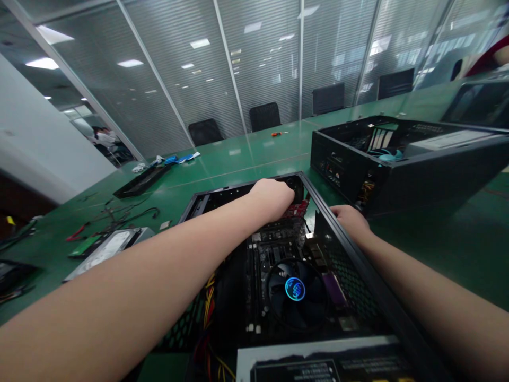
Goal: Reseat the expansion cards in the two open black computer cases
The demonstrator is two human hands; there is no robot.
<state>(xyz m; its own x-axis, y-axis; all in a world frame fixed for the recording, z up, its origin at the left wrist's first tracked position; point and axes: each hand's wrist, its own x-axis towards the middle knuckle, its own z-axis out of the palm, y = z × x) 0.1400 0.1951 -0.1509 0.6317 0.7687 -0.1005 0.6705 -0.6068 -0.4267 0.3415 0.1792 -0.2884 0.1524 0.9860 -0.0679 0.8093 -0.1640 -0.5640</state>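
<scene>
Landmark: an open computer case [342,249] lay on its side on the green table [437,249], its side panel off and the interior exposed.
Work done: the motherboard sat bare inside the case, with the CPU cooler fan [295,289] in place near the case's near end.
Work left: judged unfinished; a red expansion card [296,208] stood at the far end of the case, and yellow cables [209,305] trailed loose along its left wall.
Left hand [274,199]: curled into a loose fist at the far end of the case, just above the red card; whether it gripped anything could not be told.
Right hand [352,220]: rested on the right wall of the case, fingers bent over the rim, steadying it.
Second case [397,159]: stood beyond the right wall, apart from the landmark.
Hard drive [107,249]: lay left of the case, well apart.
</scene>
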